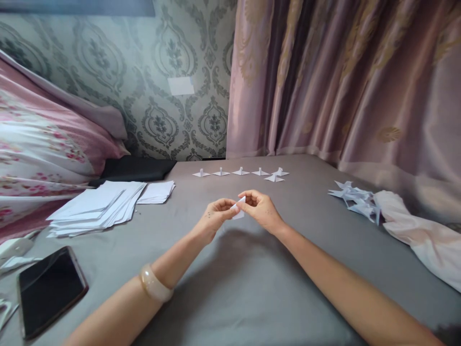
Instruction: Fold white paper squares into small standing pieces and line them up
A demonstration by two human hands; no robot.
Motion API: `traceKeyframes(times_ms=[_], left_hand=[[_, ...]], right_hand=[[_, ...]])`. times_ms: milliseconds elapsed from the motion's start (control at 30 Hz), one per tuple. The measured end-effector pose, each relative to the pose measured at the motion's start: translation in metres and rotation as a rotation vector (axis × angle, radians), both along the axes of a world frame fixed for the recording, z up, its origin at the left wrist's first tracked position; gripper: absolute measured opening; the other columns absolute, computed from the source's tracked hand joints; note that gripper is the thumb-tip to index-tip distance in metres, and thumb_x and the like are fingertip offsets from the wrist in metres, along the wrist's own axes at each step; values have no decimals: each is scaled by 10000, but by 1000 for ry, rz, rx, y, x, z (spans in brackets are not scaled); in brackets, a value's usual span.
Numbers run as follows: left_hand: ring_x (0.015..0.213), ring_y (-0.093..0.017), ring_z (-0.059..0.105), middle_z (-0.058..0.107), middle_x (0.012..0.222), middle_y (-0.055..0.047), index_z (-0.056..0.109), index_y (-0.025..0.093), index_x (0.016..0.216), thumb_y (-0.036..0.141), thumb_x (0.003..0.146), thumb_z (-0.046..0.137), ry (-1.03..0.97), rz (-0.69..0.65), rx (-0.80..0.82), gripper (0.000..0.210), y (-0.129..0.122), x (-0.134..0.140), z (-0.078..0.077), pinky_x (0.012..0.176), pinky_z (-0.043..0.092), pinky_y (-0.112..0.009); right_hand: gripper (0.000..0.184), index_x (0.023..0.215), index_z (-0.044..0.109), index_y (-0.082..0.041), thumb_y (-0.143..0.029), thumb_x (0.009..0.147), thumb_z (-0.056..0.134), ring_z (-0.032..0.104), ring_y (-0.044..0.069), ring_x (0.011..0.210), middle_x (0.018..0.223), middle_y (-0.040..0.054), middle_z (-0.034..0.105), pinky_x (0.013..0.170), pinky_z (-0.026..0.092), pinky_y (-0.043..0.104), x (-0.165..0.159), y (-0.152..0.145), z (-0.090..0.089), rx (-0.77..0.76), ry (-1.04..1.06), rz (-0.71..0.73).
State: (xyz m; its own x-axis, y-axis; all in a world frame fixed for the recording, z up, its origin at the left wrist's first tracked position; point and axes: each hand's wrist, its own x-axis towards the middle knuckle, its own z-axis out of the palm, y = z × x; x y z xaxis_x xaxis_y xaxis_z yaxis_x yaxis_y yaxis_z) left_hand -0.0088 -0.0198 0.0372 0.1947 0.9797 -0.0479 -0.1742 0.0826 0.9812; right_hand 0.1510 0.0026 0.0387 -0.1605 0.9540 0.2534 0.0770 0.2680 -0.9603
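Observation:
Between my two hands, over the middle of the grey sheet, is a small folded white paper piece (238, 215). My left hand (218, 214) pinches its left side, and my right hand (260, 207) grips it from the right and top. Fingers hide part of the paper, so its exact folded shape is unclear. Beyond my hands, several small folded paper pieces (240, 171) stand in a row, each with flat points to the sides and a raised middle. One more of them (274, 178) sits in front of the row's right end.
Stacked white paper sheets (97, 206) lie at left, with a smaller paper stack (156, 192) beside them. A phone (52, 290) rests at the lower left. On the right are a pile of folded paper shapes (355, 199) and pale crumpled cloth (421, 230). Curtains (324, 81) hang behind.

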Motion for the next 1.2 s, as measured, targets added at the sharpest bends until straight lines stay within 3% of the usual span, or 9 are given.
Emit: traceKeyframes(times_ms=[133,333,600,867,1200], left_hand=[[777,-129,556,660,796,-22,701,169,793,368,643,785,26,4,33,263,11,-2,-5,702,386,-241],[803,-142,577,662,849,-41,717,169,786,323,620,814,-93,-58,-60,246,21,-4,-21,695,454,-251],[838,-150,628,700,842,-53,730,140,799,292,603,824,-120,-82,-69,265,18,-2,-22,885,482,-309],[762,-131,626,685,798,-42,735,142,782,352,651,795,-20,-44,-133,255,14,-8,-33,836,511,-274],[676,-111,615,687,873,-67,748,138,821,403,649,786,64,-73,-241,318,5,-2,-28,694,529,-200]], right_hand=[[332,912,626,-173,-336,645,736,506,101,653,704,-38,537,627,413,248,-3,3,4,-29,55,19],[261,820,684,-173,-369,655,731,521,100,628,654,-33,572,628,422,251,-6,5,1,-55,56,38],[195,749,730,-182,-362,672,722,618,150,680,725,30,705,653,473,279,-8,7,-13,10,-1,-46],[255,811,733,-176,-402,693,709,637,156,766,823,44,730,751,478,287,-9,1,-25,-97,67,-74],[252,693,673,-175,-413,763,626,563,130,618,652,7,647,596,431,247,-12,-1,-40,-81,-10,-93]])
